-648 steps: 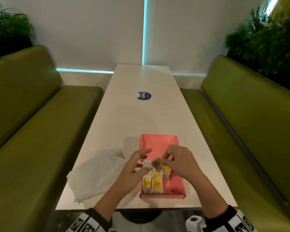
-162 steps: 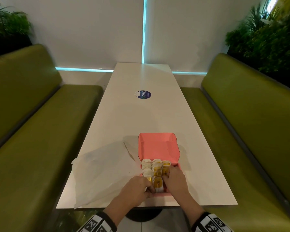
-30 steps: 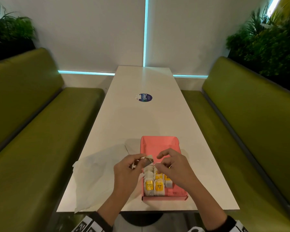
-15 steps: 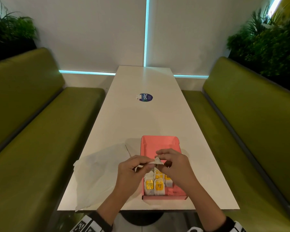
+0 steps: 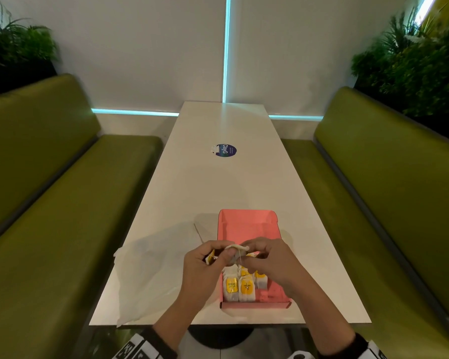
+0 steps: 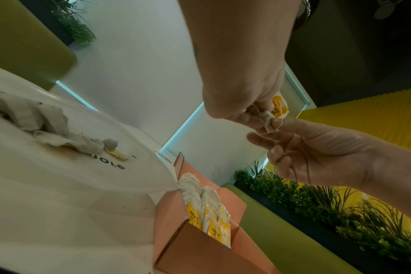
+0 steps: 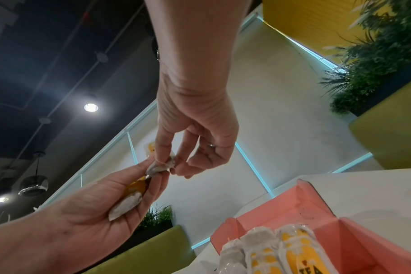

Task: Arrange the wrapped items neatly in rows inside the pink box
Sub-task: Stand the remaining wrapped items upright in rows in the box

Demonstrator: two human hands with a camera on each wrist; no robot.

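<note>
A wrapped tea bag with a string and a yellow tag hangs in the air over the far half of the pink box. My left hand grips its body and tag; the same bag lies along that hand's fingers in the right wrist view. My right hand pinches the bag's upper end and string. Several wrapped tea bags with yellow labels lie in rows in the near left part of the box. The box's far rows are hidden by my hands.
A white plastic bag lies flat to the left of the box, with a few loose tea bags inside it. The white table carries a round blue sticker. Green benches flank both sides.
Both hands have closed in on one tea bag above the box. My left hand has turned, so the yellow tag now shows at its left side.
</note>
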